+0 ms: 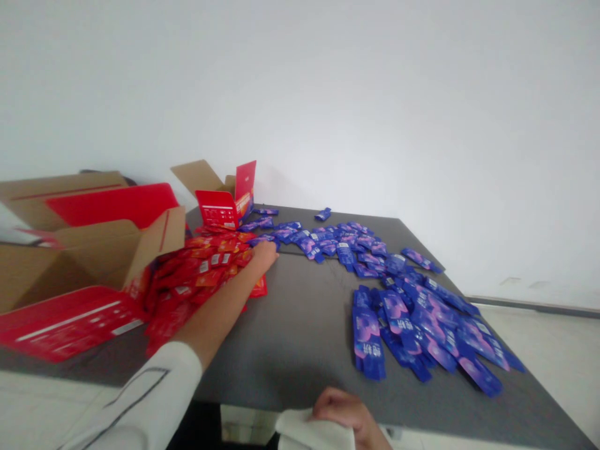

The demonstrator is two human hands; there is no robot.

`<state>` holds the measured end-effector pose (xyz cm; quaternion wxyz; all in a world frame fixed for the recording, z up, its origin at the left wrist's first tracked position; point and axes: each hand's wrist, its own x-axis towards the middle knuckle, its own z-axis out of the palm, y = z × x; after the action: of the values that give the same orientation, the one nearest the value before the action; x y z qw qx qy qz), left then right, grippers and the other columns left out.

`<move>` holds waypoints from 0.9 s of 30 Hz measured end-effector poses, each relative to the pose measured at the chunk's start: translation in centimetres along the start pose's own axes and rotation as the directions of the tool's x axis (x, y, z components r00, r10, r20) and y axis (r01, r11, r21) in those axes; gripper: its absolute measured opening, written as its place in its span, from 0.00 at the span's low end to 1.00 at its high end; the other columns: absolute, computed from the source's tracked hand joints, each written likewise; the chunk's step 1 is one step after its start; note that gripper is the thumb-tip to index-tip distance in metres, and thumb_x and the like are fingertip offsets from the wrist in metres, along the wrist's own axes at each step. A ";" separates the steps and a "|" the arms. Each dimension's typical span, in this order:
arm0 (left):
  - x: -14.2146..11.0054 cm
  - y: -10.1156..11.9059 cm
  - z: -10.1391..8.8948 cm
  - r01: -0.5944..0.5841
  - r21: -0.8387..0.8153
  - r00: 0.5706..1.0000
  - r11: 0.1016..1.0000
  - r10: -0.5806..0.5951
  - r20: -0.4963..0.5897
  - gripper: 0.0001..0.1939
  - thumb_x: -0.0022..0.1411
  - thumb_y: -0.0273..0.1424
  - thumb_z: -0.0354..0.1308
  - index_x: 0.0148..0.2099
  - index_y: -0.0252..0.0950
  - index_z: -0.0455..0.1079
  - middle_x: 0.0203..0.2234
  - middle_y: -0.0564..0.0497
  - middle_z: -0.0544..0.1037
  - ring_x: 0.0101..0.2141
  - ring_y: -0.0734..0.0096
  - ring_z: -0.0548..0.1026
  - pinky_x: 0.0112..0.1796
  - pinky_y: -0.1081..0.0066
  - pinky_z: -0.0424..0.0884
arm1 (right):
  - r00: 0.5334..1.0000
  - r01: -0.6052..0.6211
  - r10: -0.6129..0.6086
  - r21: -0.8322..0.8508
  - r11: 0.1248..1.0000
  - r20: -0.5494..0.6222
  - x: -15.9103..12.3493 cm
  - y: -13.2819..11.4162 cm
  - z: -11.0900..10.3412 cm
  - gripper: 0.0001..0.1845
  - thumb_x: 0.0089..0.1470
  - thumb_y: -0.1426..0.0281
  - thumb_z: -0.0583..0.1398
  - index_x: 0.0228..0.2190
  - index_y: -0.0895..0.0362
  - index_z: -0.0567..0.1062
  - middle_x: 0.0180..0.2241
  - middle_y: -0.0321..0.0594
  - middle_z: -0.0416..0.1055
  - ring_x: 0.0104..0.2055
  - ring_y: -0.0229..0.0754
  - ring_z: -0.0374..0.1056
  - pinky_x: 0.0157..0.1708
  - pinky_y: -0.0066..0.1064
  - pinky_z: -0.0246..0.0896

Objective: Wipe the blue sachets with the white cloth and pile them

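My left hand (265, 254) reaches far across the table, to where the heap of red sachets (201, 269) meets the strewn blue sachets (344, 253). It looks closed and touches a blue sachet (263, 239); its fingertips are hidden, so what it grips cannot be made out. Down at the table's near edge, my right hand (344, 407) is curled round a white, cloth-like piece (315, 431). Whether that piece is a bag or a garment is unclear. A denser pile of blue sachets (422, 325) lies to the right, some neatly stacked at its near side.
Open red cardboard boxes stand on the left: a large one (70, 319) in front and another (117, 206) behind it. A smaller open red box (225, 206) is at the back by the white wall (351, 125). The dark table (290, 325) ends close to me.
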<state>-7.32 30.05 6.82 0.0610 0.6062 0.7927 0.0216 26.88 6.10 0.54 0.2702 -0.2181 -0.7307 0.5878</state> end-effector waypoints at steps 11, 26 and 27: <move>-3.9 1.7 -2.5 -0.010 0.011 0.995 1.000 0.011 -0.103 0.16 0.73 0.37 0.58 0.56 0.32 0.72 0.51 0.40 0.77 0.50 0.57 0.78 0.51 0.54 0.75 | 0.997 -0.077 0.077 0.016 0.997 0.002 0.3 -2.0 -0.3 0.23 0.59 0.49 0.63 0.35 0.56 0.86 0.33 0.46 0.75 0.33 0.43 0.72 0.34 0.31 0.67; -22.4 1.3 1.8 -0.246 -0.514 0.920 0.822 0.366 0.144 0.10 0.74 0.38 0.51 0.40 0.40 0.68 0.34 0.52 0.81 0.38 0.65 0.81 0.34 0.72 0.67 | 0.997 -0.074 0.074 0.035 0.997 0.006 -0.3 -2.3 -0.4 0.15 0.63 0.58 0.64 0.39 0.53 0.86 0.34 0.46 0.77 0.35 0.44 0.73 0.35 0.32 0.66; -22.7 1.0 2.5 -0.232 -0.482 0.929 0.845 0.340 0.149 0.09 0.74 0.37 0.51 0.43 0.40 0.69 0.36 0.51 0.82 0.40 0.63 0.81 0.36 0.71 0.69 | 0.998 -0.056 0.056 0.039 0.998 0.002 -0.2 -2.3 -0.5 0.16 0.63 0.56 0.64 0.39 0.54 0.86 0.33 0.46 0.76 0.34 0.43 0.73 0.34 0.31 0.66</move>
<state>-0.19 8.35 6.06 0.2884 0.6850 0.6528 0.1460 27.36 5.78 2.84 0.2575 -0.2328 -0.7127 0.6095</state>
